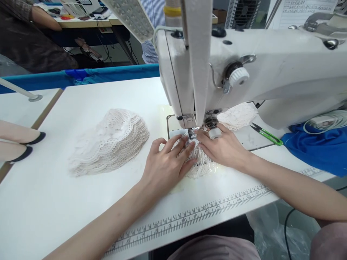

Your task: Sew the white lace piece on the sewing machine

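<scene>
A cream openwork lace piece (pixel 202 162) lies under the sewing machine's presser foot (pixel 191 134). My left hand (pixel 166 164) rests on the lace's left side, its fingers spread and bent, the tips close to the foot. From the right, my right hand (pixel 223 146) has its fingers pressed together on the lace beside the needle. My fingers hide part of the lace, and the exact stitching point cannot be made out. A stack of similar lace pieces (pixel 111 144) sits to the left of my left hand. Another whitish lace piece (pixel 238 115) lies behind my right hand.
The white sewing machine (pixel 257 68) overhangs my hands. Green-handled thread snips (pixel 267 134) and blue cloth (pixel 317 148) lie at the right. A printed ruler (pixel 189 216) runs along the table's front edge. Two rods with black bands (pixel 20 142) project from the left. People are beyond the table.
</scene>
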A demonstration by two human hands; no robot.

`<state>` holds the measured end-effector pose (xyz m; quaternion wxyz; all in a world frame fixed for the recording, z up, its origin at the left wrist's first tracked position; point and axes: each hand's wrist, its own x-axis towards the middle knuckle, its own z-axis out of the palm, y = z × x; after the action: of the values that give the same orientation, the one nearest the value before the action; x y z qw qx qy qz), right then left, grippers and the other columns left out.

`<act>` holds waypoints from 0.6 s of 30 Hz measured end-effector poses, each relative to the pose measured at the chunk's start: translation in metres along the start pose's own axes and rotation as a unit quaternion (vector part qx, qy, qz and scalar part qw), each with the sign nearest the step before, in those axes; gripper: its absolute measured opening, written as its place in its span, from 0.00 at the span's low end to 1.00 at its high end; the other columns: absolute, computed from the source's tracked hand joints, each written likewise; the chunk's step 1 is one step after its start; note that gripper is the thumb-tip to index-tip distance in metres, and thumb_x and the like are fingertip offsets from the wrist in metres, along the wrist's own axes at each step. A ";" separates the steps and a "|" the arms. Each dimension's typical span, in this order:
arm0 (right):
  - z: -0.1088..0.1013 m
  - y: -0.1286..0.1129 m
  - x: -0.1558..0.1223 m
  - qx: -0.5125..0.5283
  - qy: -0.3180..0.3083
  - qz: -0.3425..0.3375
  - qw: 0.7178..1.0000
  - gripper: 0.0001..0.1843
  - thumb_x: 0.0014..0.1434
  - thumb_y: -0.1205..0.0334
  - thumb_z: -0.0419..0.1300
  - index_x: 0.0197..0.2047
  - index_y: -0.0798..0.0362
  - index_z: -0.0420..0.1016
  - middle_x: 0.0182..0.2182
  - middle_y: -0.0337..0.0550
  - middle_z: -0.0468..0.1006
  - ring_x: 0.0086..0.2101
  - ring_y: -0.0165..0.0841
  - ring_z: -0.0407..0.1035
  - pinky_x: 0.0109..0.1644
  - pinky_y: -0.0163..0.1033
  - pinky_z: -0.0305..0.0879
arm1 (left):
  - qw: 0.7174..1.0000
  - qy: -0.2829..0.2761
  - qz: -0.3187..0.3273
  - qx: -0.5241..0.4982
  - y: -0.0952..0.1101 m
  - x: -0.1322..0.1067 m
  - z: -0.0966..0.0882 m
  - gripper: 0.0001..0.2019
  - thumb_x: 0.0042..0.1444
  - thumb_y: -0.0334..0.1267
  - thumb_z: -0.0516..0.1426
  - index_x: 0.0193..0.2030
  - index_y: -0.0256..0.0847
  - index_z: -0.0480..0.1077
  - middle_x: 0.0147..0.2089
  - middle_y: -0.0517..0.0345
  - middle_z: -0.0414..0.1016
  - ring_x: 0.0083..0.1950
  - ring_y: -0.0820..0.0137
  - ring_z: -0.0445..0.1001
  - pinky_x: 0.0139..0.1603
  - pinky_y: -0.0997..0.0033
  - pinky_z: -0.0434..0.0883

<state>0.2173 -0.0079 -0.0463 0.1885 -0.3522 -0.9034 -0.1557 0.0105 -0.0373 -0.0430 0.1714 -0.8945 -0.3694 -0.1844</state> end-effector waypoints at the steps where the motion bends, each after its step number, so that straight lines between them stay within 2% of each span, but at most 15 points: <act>1: -0.001 0.000 0.000 -0.001 0.000 -0.002 1.000 0.10 0.64 0.68 0.53 0.41 0.57 0.76 0.37 0.46 0.82 0.49 0.37 0.70 0.57 0.46 0.61 | 1.000 0.000 0.000 0.003 0.000 0.000 0.000 0.15 0.65 0.44 0.54 0.53 0.40 0.72 0.52 0.50 0.78 0.57 0.59 0.73 0.47 0.54 0.63; 4: -0.004 -0.001 0.000 0.000 0.014 -0.022 1.000 0.11 0.62 0.71 0.53 0.41 0.56 0.76 0.38 0.43 0.82 0.45 0.36 0.72 0.53 0.44 0.62 | 1.000 0.023 0.012 0.010 -0.002 -0.001 -0.002 0.15 0.64 0.43 0.55 0.52 0.38 0.71 0.52 0.50 0.78 0.56 0.58 0.73 0.49 0.54 0.65; 6: -0.008 -0.002 0.000 0.009 0.034 -0.045 0.998 0.12 0.62 0.74 0.52 0.41 0.55 0.76 0.39 0.42 0.82 0.40 0.34 0.72 0.48 0.41 0.63 | 0.998 0.040 0.054 -0.016 -0.006 -0.003 -0.005 0.16 0.62 0.44 0.56 0.51 0.36 0.71 0.51 0.50 0.79 0.54 0.59 0.74 0.51 0.55 0.68; 8: -0.011 -0.003 -0.001 0.033 0.048 -0.061 0.996 0.13 0.62 0.74 0.51 0.38 0.55 0.76 0.37 0.40 0.81 0.33 0.31 0.71 0.42 0.38 0.62 | 0.992 0.032 0.108 -0.062 -0.010 -0.005 -0.009 0.20 0.61 0.50 0.56 0.49 0.34 0.72 0.48 0.49 0.80 0.51 0.59 0.76 0.50 0.58 0.70; 10: -0.014 -0.003 -0.003 0.077 0.047 -0.067 0.994 0.12 0.64 0.65 0.52 0.36 0.56 0.76 0.34 0.41 0.80 0.29 0.29 0.68 0.36 0.37 0.61 | 0.986 0.012 0.145 -0.084 -0.013 -0.007 -0.011 0.20 0.62 0.50 0.55 0.47 0.32 0.72 0.45 0.48 0.80 0.47 0.59 0.77 0.47 0.60 0.73; 11: -0.015 -0.003 -0.004 0.103 0.043 -0.070 0.991 0.14 0.65 0.58 0.53 0.36 0.57 0.76 0.34 0.43 0.80 0.28 0.30 0.67 0.34 0.38 0.61 | 0.985 0.009 0.151 -0.079 -0.013 -0.008 -0.011 0.17 0.63 0.46 0.55 0.45 0.32 0.72 0.44 0.48 0.79 0.47 0.60 0.77 0.45 0.62 0.74; 13: -0.015 -0.003 -0.005 0.141 0.026 -0.078 0.987 0.28 0.63 0.40 0.52 0.38 0.59 0.75 0.34 0.47 0.79 0.31 0.33 0.68 0.32 0.39 0.60 | 0.989 0.021 0.129 -0.067 -0.012 -0.008 -0.009 0.08 0.63 0.35 0.55 0.44 0.32 0.71 0.42 0.49 0.79 0.45 0.61 0.77 0.41 0.64 0.74; 15: -0.014 -0.004 -0.005 0.146 0.004 -0.078 0.986 0.36 0.59 0.32 0.50 0.41 0.61 0.74 0.36 0.50 0.78 0.35 0.37 0.69 0.32 0.40 0.60 | 0.993 0.039 0.070 -0.091 -0.008 -0.009 -0.005 0.05 0.62 0.29 0.54 0.42 0.33 0.70 0.40 0.51 0.79 0.41 0.64 0.77 0.36 0.67 0.74; 16: -0.013 -0.005 -0.005 0.135 -0.002 -0.072 0.988 0.33 0.60 0.35 0.51 0.42 0.60 0.74 0.37 0.50 0.78 0.36 0.37 0.69 0.32 0.40 0.60 | 0.992 0.046 0.036 -0.114 -0.006 -0.008 -0.003 0.04 0.62 0.28 0.54 0.42 0.33 0.70 0.40 0.51 0.79 0.40 0.66 0.77 0.35 0.68 0.74; 18: -0.012 -0.006 -0.005 0.097 0.005 -0.066 0.993 0.18 0.65 0.51 0.53 0.40 0.58 0.74 0.37 0.47 0.79 0.35 0.35 0.69 0.34 0.39 0.61 | 0.987 0.054 0.000 -0.152 -0.002 -0.008 -0.001 0.04 0.62 0.31 0.55 0.42 0.33 0.69 0.41 0.50 0.79 0.39 0.67 0.76 0.36 0.68 0.74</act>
<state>0.2193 -0.0196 -0.0391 0.2154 -0.2709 -0.9347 -0.0813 0.0031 -0.0411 -0.0458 0.0530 -0.8990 -0.3271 -0.2862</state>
